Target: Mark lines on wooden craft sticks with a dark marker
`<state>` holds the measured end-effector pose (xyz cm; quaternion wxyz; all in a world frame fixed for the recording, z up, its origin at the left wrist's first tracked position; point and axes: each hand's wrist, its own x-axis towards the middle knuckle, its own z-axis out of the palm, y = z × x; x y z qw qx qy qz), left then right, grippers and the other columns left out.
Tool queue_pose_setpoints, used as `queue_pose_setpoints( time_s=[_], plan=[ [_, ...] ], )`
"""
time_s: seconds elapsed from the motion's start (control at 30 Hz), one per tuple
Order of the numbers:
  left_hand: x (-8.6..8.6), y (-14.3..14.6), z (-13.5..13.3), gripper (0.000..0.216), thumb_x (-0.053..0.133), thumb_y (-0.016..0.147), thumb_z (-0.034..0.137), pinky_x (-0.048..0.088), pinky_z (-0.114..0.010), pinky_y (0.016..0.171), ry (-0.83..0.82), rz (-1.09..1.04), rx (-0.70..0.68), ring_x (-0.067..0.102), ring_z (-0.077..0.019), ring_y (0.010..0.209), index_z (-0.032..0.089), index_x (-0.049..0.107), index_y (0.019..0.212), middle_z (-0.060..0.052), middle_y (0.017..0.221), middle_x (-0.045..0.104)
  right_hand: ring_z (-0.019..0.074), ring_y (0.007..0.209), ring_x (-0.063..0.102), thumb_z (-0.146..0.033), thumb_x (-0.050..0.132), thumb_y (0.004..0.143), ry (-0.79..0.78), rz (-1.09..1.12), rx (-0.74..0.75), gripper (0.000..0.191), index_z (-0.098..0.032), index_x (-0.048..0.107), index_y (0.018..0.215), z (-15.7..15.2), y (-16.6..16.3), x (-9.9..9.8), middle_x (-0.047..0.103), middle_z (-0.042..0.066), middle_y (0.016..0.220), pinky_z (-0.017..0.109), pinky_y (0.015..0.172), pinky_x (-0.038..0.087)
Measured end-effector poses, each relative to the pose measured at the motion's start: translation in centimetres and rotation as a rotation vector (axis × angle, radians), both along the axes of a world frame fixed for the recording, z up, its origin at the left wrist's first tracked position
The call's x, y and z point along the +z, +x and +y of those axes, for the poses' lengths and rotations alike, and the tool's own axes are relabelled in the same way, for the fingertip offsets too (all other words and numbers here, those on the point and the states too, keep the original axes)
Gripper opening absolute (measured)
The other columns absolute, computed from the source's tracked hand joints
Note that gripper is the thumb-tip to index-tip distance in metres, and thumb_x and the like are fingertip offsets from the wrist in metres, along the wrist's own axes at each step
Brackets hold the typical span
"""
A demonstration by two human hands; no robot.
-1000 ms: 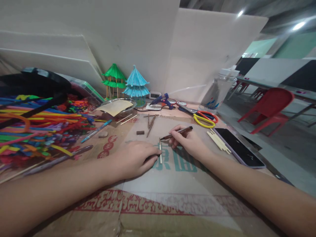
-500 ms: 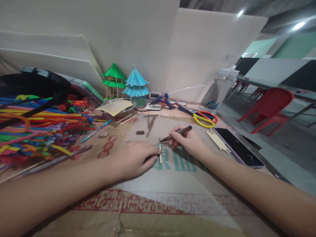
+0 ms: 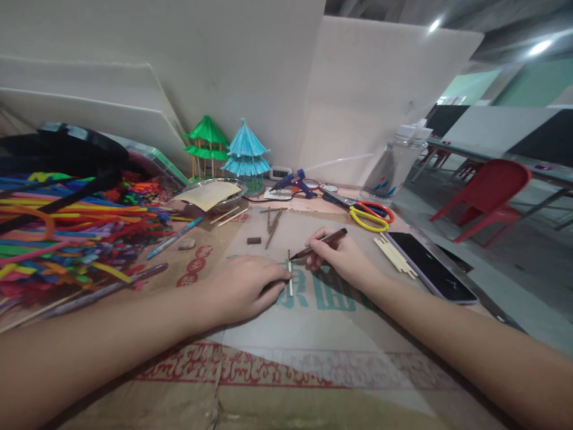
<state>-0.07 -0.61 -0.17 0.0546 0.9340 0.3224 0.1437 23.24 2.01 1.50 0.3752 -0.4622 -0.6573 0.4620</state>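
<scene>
A short pale wooden stick [image 3: 290,286], brown along its upper end, lies on the cardboard in front of me. My left hand [image 3: 248,286] pins it with closed fingertips at its left side. In my right hand [image 3: 333,257] is a brown marker [image 3: 319,245], gripped like a pen, its tip touching the stick's upper part. The marker's brown cap [image 3: 253,240] rests apart, beyond my left hand. Further back lie several brown-coloured sticks [image 3: 273,230]. To the right of my right hand is a bunch of uncoloured sticks [image 3: 396,257].
A phone [image 3: 430,266] and scissors [image 3: 369,215] lie at the right. Behind stand a glue gun [image 3: 293,182], a blue model pavilion [image 3: 245,156], a green one [image 3: 206,143] and a clear dish [image 3: 237,197]. Colourful pipe cleaners [image 3: 67,233] heap at the left.
The marker tip has shifted very slightly down along the stick. Both hands keep their holds, and the other things stay where they were.
</scene>
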Motion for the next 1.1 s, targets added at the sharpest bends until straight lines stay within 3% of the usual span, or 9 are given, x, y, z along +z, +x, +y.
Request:
queue_pose_setpoints(
  time_s=[0.17, 0.53, 0.77, 1.1],
  plan=[
    [0.12, 0.10, -0.03, 0.025, 0.047, 0.097, 0.027, 0.051, -0.033, 0.076, 0.000, -0.017, -0.004, 0.069, -0.0216, 0.090, 0.025, 0.066, 0.113, -0.003, 0.100, 0.074, 0.0132, 0.051, 0.058, -0.036, 0.062, 0.086, 0.005, 0.002, 0.015, 0.017, -0.021, 0.056, 0.080, -0.15, -0.01, 0.01, 0.066, -0.001, 0.060, 0.026, 0.054, 0.048],
    [0.25, 0.12, -0.07, 0.023, 0.047, 0.097, 0.028, 0.051, -0.033, 0.076, 0.004, -0.009, 0.011, 0.069, -0.0219, 0.089, 0.023, 0.066, 0.109, -0.005, 0.099, 0.073, 0.0122, 0.053, 0.061, -0.042, 0.058, 0.091, 0.077, -0.028, -0.024, 0.024, -0.018, 0.056, 0.095, 0.52, 0.21, -0.75, 0.068, 0.001, 0.074, 0.028, 0.056, 0.052],
    [0.14, 0.04, -0.07, 0.032, 0.046, 0.098, 0.028, 0.052, -0.035, 0.082, 0.008, 0.003, 0.005, 0.069, -0.0229, 0.097, 0.026, 0.062, 0.125, -0.004, 0.110, 0.073, 0.0128, 0.053, 0.061, -0.039, 0.057, 0.092, 0.066, -0.037, -0.028, 0.021, -0.019, 0.056, 0.096, 0.43, 0.10, -0.64, 0.067, 0.000, 0.074, 0.029, 0.057, 0.053],
    [0.26, 0.13, -0.11, 0.029, 0.044, 0.098, 0.028, 0.052, -0.034, 0.077, 0.038, 0.001, -0.016, 0.069, -0.0225, 0.091, 0.023, 0.066, 0.116, -0.005, 0.101, 0.074, 0.0136, 0.054, 0.061, -0.040, 0.058, 0.091, 0.065, -0.037, -0.023, 0.021, -0.019, 0.057, 0.094, 0.40, 0.16, -0.57, 0.068, 0.001, 0.075, 0.030, 0.058, 0.054]
  ],
)
